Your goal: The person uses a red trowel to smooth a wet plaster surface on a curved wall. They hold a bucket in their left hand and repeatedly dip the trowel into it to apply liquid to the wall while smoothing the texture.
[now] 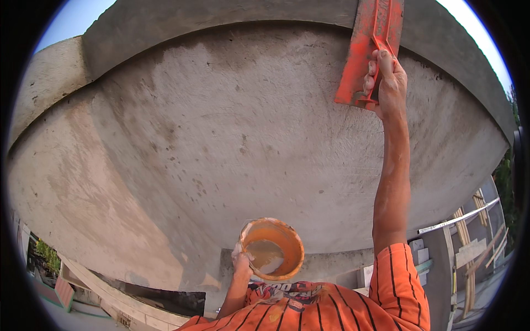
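Observation:
Raised at the end of my outstretched arm, my right hand (388, 83) is closed around the handle of a long red plastering float (359, 60). The float lies against the upper part of the grey plastered wall (259, 127), reaching over the darker band along its top. Low in front of my chest, my left hand (241, 260) grips the rim of an orange bucket (296, 248). The bucket tilts so its inside shows, with a pool of murky greyish liquid (266, 256) at the bottom.
A darker, smoother plaster band (221, 14) curves along the wall's top. Wooden poles and boards (466, 254) stand at the lower right, beside a pale horizontal rail (458, 218). Planks (138, 309) run along the lower left, near a dark opening (165, 298).

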Demonstrator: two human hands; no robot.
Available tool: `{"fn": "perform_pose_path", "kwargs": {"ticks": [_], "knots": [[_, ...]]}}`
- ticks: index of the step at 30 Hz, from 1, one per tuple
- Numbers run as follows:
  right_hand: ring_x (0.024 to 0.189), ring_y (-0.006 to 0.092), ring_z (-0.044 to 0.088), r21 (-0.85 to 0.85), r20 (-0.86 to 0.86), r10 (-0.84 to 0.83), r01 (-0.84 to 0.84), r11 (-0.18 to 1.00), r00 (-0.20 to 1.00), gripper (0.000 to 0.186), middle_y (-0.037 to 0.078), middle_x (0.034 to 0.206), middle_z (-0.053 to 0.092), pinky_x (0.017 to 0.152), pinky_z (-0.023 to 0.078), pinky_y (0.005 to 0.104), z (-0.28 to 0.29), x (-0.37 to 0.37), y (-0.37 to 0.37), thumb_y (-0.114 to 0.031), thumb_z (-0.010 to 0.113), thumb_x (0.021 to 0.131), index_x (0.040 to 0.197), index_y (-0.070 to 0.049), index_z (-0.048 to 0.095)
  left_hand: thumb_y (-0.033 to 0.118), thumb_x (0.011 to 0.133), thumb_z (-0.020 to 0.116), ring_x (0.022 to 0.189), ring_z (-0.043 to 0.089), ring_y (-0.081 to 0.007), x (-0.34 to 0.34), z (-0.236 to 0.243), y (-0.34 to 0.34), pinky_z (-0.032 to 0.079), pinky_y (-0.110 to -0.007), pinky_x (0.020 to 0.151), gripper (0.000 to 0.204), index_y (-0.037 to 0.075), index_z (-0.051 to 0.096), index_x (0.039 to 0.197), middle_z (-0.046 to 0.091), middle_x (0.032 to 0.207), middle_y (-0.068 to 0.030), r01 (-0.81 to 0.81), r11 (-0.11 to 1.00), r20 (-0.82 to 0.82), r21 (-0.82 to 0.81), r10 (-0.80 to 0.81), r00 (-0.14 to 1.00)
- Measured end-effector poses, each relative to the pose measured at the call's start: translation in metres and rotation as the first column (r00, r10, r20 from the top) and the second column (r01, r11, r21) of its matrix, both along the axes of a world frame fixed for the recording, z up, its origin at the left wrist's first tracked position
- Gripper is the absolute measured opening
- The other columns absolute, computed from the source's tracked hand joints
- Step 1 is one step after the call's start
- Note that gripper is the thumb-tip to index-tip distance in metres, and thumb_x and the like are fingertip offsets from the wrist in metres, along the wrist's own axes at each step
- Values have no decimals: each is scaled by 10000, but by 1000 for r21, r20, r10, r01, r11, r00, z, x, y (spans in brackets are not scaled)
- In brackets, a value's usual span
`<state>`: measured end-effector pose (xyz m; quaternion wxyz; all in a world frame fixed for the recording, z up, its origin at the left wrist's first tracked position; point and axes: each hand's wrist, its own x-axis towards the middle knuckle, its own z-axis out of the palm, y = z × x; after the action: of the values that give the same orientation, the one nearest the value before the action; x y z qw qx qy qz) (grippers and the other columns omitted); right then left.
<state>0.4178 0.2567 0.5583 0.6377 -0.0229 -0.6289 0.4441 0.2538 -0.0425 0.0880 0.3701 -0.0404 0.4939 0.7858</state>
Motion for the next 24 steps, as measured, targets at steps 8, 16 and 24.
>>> {"fn": "perform_pose_path", "kwargs": {"ticks": [8, 16, 24], "knots": [[501, 126, 498, 17, 706, -8, -6, 1000, 708, 363, 23, 628, 495, 465, 417, 292, -62, 74, -49, -407, 609, 904, 876, -55, 524, -140, 638, 378, 796, 584, -144, -11, -17, -6, 468, -213, 554, 612, 9, 548, 1207, 610, 990, -78, 23, 1000, -37, 4, -23, 999], [918, 340, 650, 73, 803, -373, -544, 836, -466, 332, 163, 950, 680, 769, 509, 450, -336, -10, -116, -324, 639, 812, 1024, -69, 660, -138, 577, 403, 804, 566, -134, -4, 48, 5, 473, -212, 613, 672, 11, 540, 1217, 585, 1035, -72, 134, 990, -152, -45, -139, 979], [967, 300, 646, 94, 784, -376, -504, 858, -494, 368, 144, 986, 681, 808, 508, 415, -325, -23, -101, -369, 628, 810, 1061, -101, 658, -147, 571, 395, 832, 569, -150, -3, 49, -7, 481, -218, 604, 675, -10, 539, 1216, 589, 1032, -71, 43, 990, -126, 135, -26, 992]]}}
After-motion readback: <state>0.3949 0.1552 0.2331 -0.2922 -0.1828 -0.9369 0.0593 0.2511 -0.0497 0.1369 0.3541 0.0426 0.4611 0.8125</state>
